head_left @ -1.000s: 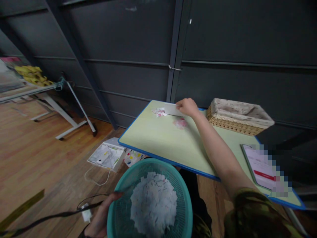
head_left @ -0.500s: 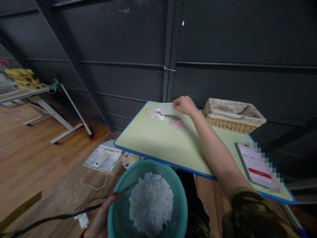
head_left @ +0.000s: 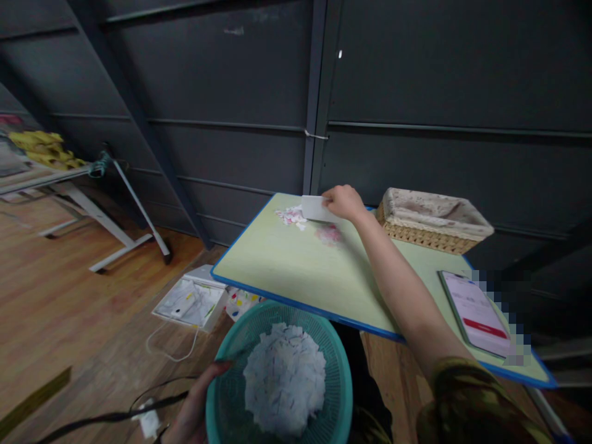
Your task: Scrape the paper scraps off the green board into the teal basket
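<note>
My right hand (head_left: 342, 202) is stretched out to the far side of the green table (head_left: 287, 271), and its fingers are closed on one short edge of a white card (head_left: 314, 208). The card stands on its long edge on the tabletop and points to the left, away from my palm. A small heap of white and pink paper scraps (head_left: 289, 216) lies just beside the card, at its far left end, and it seems to touch the card's lower edge. A second, pinker heap (head_left: 328, 234) lies a little nearer to me, just under my wrist, apart from the first heap.

My left hand (head_left: 194, 410) is low, below the near edge of the table, and holds the teal basket (head_left: 333, 361) at its left rim. The thumb is hooked over the rim to the inside (the other fingers are hidden under the basket, so I cannot tell how they grip). In the basket there is a big loose pile of shredded paper (head_left: 283, 377), mostly white with small spots of colour, and it covers most of the bottom.

A wicker basket (head_left: 432, 233) with a pale cloth lining stands at the back of the table, to the right of my right hand and not touching it. I cannot see down to its bottom. A phone (head_left: 474, 311) lies flat near the right end of the table.
</note>
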`<state>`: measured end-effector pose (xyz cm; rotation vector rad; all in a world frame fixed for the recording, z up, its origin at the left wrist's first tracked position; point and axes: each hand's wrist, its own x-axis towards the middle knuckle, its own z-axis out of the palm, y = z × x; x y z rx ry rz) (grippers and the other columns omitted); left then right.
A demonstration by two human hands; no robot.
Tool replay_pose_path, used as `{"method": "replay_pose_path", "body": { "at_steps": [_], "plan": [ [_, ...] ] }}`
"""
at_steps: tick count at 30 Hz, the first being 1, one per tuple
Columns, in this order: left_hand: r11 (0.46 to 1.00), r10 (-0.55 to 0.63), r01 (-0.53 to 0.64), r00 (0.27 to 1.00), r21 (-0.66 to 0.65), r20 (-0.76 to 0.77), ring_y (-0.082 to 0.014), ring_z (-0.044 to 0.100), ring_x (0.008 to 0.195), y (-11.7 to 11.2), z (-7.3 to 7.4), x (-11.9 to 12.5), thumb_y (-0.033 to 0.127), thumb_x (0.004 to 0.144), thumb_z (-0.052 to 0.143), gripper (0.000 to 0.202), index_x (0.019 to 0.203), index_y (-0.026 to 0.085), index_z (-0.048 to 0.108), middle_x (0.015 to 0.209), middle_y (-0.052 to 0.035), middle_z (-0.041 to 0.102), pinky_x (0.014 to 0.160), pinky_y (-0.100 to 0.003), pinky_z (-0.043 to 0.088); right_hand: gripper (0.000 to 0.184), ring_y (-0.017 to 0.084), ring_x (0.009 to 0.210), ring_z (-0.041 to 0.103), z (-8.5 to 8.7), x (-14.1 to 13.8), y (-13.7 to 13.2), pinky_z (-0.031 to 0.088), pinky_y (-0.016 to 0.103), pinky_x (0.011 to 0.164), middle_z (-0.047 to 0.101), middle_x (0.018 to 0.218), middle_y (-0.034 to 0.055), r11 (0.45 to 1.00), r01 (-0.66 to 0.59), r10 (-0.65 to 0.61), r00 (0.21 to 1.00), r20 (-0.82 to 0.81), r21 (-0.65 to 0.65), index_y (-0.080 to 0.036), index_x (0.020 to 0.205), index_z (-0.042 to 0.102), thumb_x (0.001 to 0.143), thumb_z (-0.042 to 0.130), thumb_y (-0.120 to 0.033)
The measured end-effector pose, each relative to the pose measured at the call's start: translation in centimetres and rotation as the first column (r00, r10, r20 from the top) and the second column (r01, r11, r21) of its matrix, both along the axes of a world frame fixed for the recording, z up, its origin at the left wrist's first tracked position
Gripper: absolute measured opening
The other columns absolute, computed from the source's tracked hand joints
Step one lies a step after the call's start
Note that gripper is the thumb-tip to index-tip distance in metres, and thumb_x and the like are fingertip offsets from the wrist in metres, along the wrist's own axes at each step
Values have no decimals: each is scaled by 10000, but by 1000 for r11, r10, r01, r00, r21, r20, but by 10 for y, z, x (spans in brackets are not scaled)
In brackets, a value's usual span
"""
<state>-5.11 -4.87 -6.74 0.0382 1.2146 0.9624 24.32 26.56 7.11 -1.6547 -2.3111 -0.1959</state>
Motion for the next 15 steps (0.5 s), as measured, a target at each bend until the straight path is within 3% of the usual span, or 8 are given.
{"method": "replay_pose_path", "body": {
  "at_steps": [4, 10, 15],
  "plan": [
    [1000, 0, 0, 1000, -6, -21, -284, 742, 633, 1, 1, 0, 178, 682, 721, 49, 641, 162, 699, 620, -71, 781, 672, -367, 571, 370, 280, 942, 668, -1, 0, 1, 442, 336, 777, 751, 997, 125, 999, -35, 35, 999, -3, -20, -190, 1047, 763, 779, 510, -162],
    [1000, 13, -13, 1000, -8, -26, -316, 752, 830, 0, 2, 0, 175, 713, 710, 81, 785, 141, 726, 625, -62, 777, 814, -391, 561, 336, 271, 907, 665, 0, -2, -1, 419, 325, 730, 751, 959, 125, 1000, -14, 14, 1000, 12, -26, -195, 976, 769, 777, 501, -154],
    [1000, 5, -5, 1000, 5, 5, -284, 738, 639, -1, 2, 1, 186, 661, 755, 50, 647, 152, 722, 632, -88, 782, 734, -384, 579, 267, 248, 824, 655, 3, -3, -4, 372, 310, 674, 747, 864, 125, 995, -91, 92, 996, 11, -50, -177, 828, 764, 772, 503, -171]
  ]
}}
